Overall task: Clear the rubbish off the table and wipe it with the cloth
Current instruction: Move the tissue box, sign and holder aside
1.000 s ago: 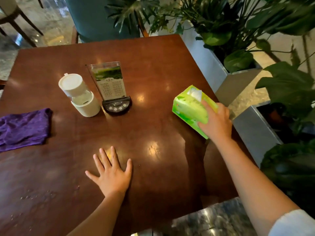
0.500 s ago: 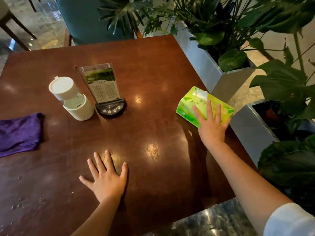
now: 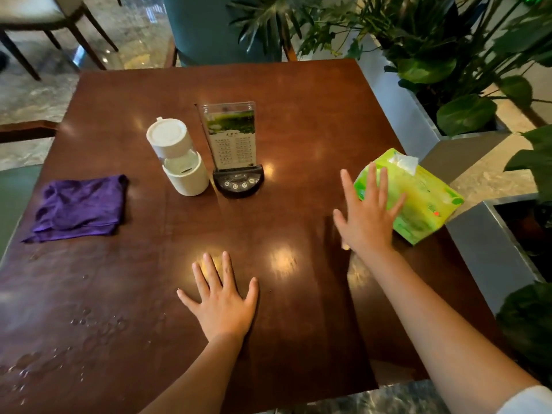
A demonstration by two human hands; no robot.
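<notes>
A folded purple cloth (image 3: 78, 207) lies at the left edge of the dark wooden table (image 3: 298, 100). Water drops (image 3: 89, 324) speckle the near left part of the tabletop. A green tissue pack (image 3: 418, 198) lies flat at the table's right edge, a white tissue poking from its top. My right hand (image 3: 366, 216) hovers with fingers spread, just left of the pack and overlapping its near corner, holding nothing. My left hand (image 3: 222, 303) rests flat on the table near the front, fingers apart.
A white cylindrical container (image 3: 179, 158) and a clear menu stand on a black call-button base (image 3: 234, 150) stand mid-table. Metal planters (image 3: 418, 121) with leafy plants line the right side. A teal chair (image 3: 215, 28) sits beyond the far edge.
My right hand set the tissue pack down at the right edge, let go of it and drew back to the left. The left hand stayed flat on the table.
</notes>
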